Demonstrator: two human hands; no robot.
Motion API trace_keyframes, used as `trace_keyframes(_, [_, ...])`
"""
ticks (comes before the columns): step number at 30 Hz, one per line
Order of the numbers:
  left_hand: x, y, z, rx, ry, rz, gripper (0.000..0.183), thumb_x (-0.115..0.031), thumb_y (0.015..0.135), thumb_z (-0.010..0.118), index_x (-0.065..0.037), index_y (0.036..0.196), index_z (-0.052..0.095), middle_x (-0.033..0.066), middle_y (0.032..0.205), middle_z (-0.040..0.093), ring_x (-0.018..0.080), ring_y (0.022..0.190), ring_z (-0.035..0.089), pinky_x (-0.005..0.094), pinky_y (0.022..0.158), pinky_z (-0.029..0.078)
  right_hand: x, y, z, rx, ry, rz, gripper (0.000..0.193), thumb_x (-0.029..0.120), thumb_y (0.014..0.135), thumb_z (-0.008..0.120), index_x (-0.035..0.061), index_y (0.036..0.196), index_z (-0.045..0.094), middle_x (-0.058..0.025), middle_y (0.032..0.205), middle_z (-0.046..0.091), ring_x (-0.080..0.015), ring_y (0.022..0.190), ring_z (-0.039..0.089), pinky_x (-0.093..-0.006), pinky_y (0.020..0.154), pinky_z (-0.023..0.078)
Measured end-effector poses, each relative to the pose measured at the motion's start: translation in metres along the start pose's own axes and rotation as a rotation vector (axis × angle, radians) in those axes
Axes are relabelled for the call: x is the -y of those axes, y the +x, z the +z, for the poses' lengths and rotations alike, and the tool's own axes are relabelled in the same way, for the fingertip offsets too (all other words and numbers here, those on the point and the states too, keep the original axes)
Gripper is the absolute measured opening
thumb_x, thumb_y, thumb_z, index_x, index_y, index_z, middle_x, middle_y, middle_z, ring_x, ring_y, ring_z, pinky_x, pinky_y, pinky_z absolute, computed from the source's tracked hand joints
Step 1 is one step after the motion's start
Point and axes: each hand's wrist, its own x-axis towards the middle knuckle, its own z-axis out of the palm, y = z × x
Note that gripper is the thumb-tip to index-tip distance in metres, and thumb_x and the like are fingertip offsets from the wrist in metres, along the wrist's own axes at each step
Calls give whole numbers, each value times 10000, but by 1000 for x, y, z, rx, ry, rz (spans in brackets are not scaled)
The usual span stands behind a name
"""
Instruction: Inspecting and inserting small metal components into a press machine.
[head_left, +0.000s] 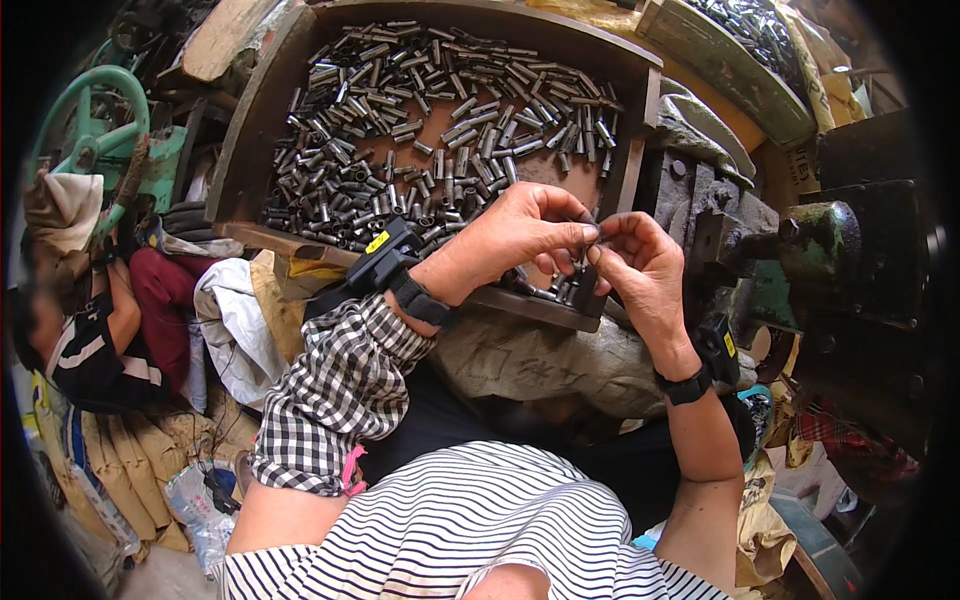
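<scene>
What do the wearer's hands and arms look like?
The left hand and right hand are gloveless. A black-white checked sleeve with pink trim is on the left arm; the right forearm is bare. Each wrist has a black strap, black box and yellow label.

black-and-white checked sleeve (325, 395); dark-striped white shirt (470, 520); silver-grey metal tubes (345, 195); brown wooden tray (252, 122); green handwheel (86, 150); black wrist straps (417, 300).

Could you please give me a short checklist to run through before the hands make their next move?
1. Left hand and right hand brought together: ok.
2. Shape of anything pinched between the fingertips: cannot tell, fingers hide it.
3. Metal tubes at hand in the wooden tray: ok.
4. Tubes lined up one way: not ok, they lie jumbled.
5. Both hands apart from the machine at right: ok.
</scene>
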Motion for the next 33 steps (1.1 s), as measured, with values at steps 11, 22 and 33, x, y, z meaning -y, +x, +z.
trace_keyframes(11, [1,0,6,-95,-35,102,253,-205,898,683,-2,1039,628,42,839,678,80,681,656,190,576,526,-1,-8,-5,5,-3,108,129,72,860,681,-45,899,644,-23,752,637,-45,566,573,-184,509,481])
trace_keyframes(22, [1,-3,2,-120,-55,67,197,-159,893,663,-15,1023,628,17,791,631,71,613,622,181,521,519,11,-4,-19,-82,26,-71,100,50,886,667,11,929,586,-9,799,621,-46,621,603,-177,489,496])
trace_keyframes(33, [5,-3,5,-80,-233,79,216,-111,943,565,25,1104,615,18,801,625,62,607,608,174,532,521,-2,-2,-22,-93,276,39,95,21,878,630,0,968,610,-47,873,650,-123,761,682,-205,585,525])
